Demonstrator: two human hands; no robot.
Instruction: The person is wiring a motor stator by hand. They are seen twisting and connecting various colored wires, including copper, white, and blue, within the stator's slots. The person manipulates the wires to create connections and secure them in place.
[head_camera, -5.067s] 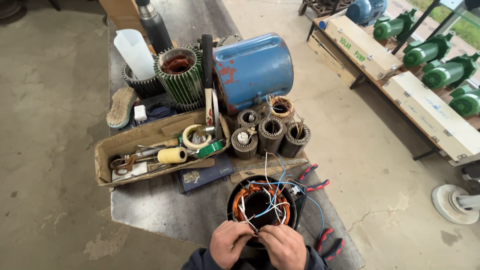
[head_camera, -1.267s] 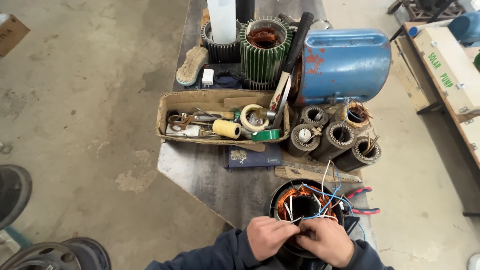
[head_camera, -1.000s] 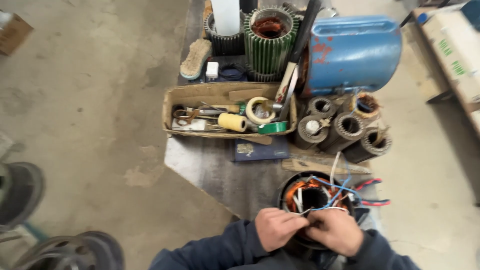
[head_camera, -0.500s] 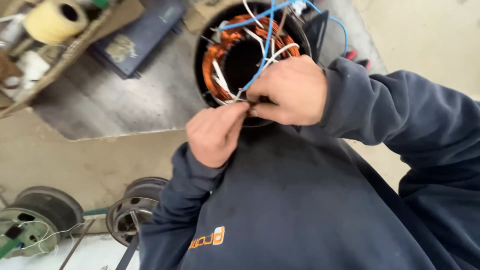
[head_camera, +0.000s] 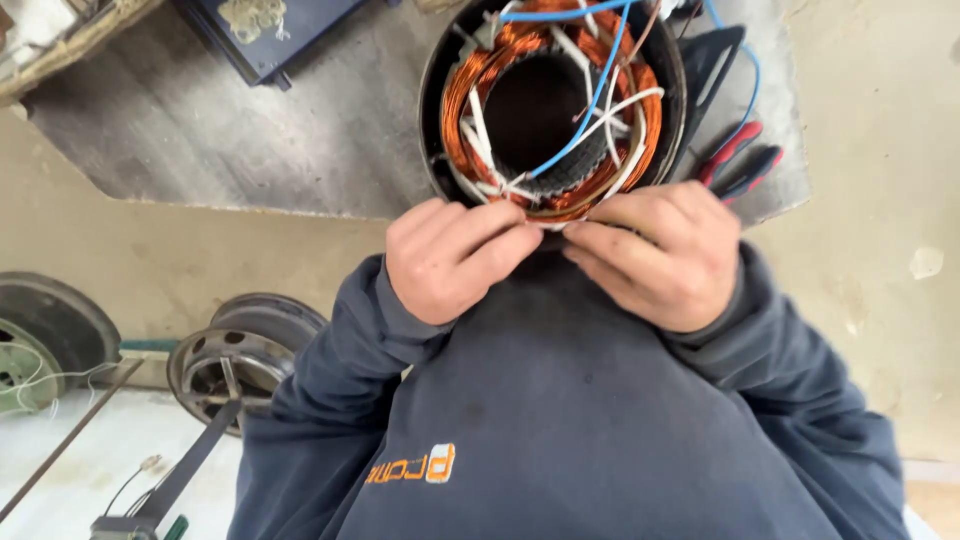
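1. Stretching across the upper part of the view, the grey metal table has a scuffed, streaked top and a cut-off corner above the pale concrete floor.
2. Filling the bottom of the view, the person's dark blue sweatshirt is soft, matte cloth with a small orange mark on the chest.
3. Standing at the table's near edge, the round black motor housing works as a container: inside it sits a ring of shiny copper-orange wire windings around a dark hollow core, with white sleeved leads and thin blue wires crossing it.
4. Lying on the floor at lower left, two rusty grey steel wheel rims are round and dished.
5. Curled narrow, the left hand pinches a white lead at the housing's near rim.
6. Meeting it fingertip to fingertip, the right hand is likewise closed on the same white lead.
7. Resting just right of the housing, red-and-black-handled pliers lie on the table.
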